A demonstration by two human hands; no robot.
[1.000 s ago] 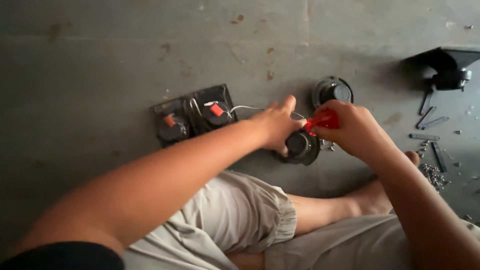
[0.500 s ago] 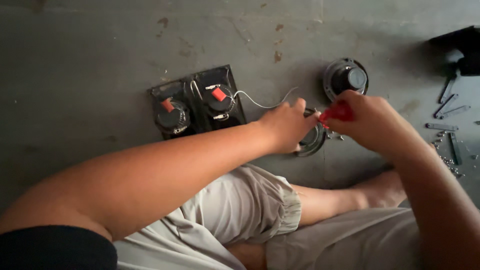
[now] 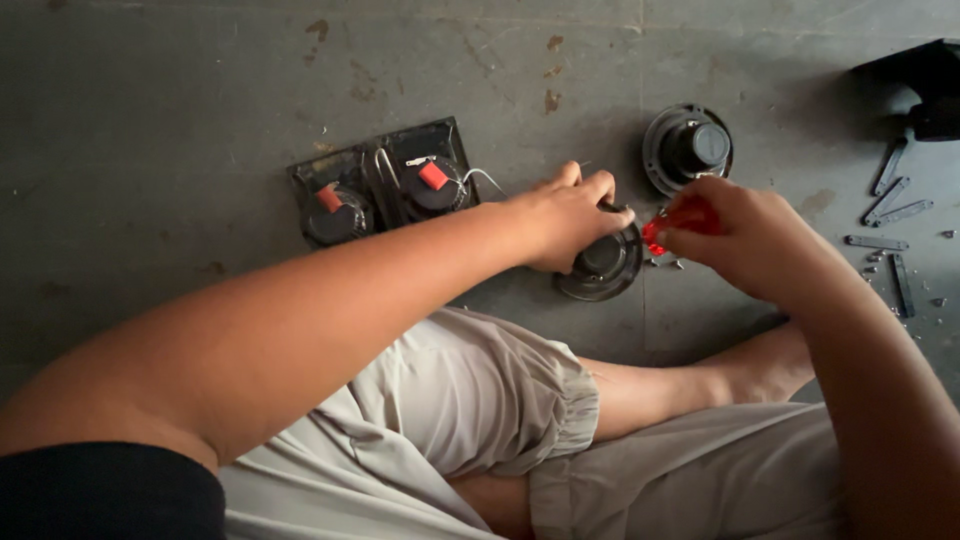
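Centre frame: left hand (image 3: 565,215) clamped on round speaker (image 3: 603,264). Right hand (image 3: 745,235) pinches red-handled tool (image 3: 680,218) just right of it (tip hidden).

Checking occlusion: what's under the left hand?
The left hand rests on a round black speaker lying on the floor. Only its lower-right rim shows; the rest is covered.

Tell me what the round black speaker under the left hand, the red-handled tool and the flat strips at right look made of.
Round black speaker: probably painted metal frame, dull sheen on its rim. Red-handled tool in the right hand: translucent glossy plastic, light glowing through it. Flat grey strips on the floor: likely metal, thin, straight, matte grey. The left hand rests on the speaker.
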